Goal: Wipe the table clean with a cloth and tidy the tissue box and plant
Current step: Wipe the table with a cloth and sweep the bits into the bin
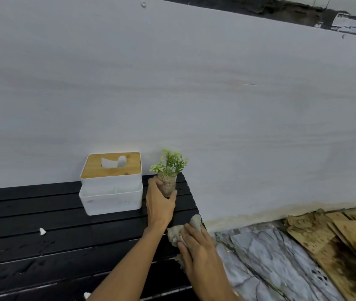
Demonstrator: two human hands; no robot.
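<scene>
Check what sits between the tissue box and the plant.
Head view: the left hand, gripping the plant, fills most of the gap; a narrow strip of black table shows beside the tissue box.

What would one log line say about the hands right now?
left hand: grips plant | right hand: presses cloth at table edge | tissue box: beside plant | white scraps: on table

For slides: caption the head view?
Left hand grips plant beside tissue box; right hand presses cloth on black table.

Left hand extended, fingers curled, right hand flat
</scene>
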